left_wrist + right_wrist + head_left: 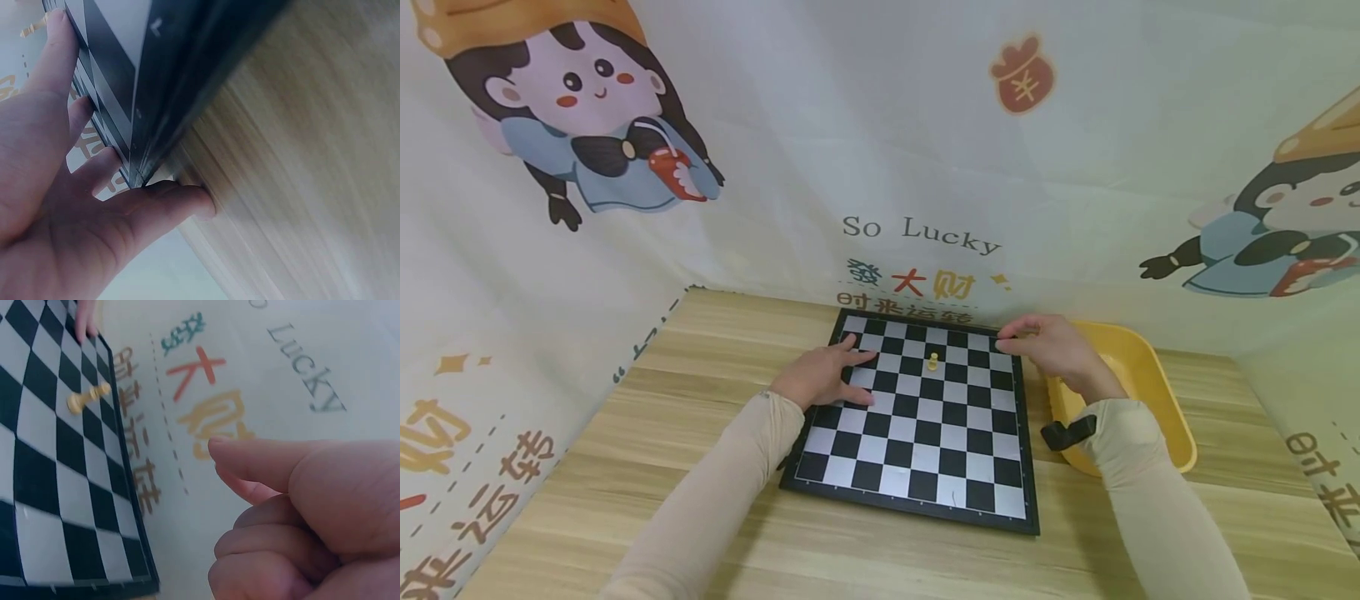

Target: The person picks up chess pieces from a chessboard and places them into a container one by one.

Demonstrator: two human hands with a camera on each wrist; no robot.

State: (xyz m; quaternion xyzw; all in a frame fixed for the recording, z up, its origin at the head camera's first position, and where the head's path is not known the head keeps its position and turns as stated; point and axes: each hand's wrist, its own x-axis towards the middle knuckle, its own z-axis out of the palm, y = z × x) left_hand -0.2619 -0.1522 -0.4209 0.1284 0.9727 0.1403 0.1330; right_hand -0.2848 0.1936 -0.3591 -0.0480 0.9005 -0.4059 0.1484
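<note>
A gold chess piece [932, 362] stands upright on the black-and-white chessboard [918, 410], toward its far side. My left hand [823, 375] lies over the board's left edge with fingers spread, and the thumb reaches onto the squares. In the left wrist view, one finger [194, 201] extends beside the board's dark rim, near the wood. My right hand [1060, 354] hovers by the far right corner, away from the piece. The right wrist view has its thumb [262, 459] against the index finger and the other fingers curled, with nothing visible between them.
A yellow plastic tray [1176, 417] sits right of the board, partly under the right forearm. A wooden tabletop [700, 400] carries both. Behind rises a printed white cloth backdrop [865, 150], close to the board's far edge. A black band [1070, 432] is on the right wrist.
</note>
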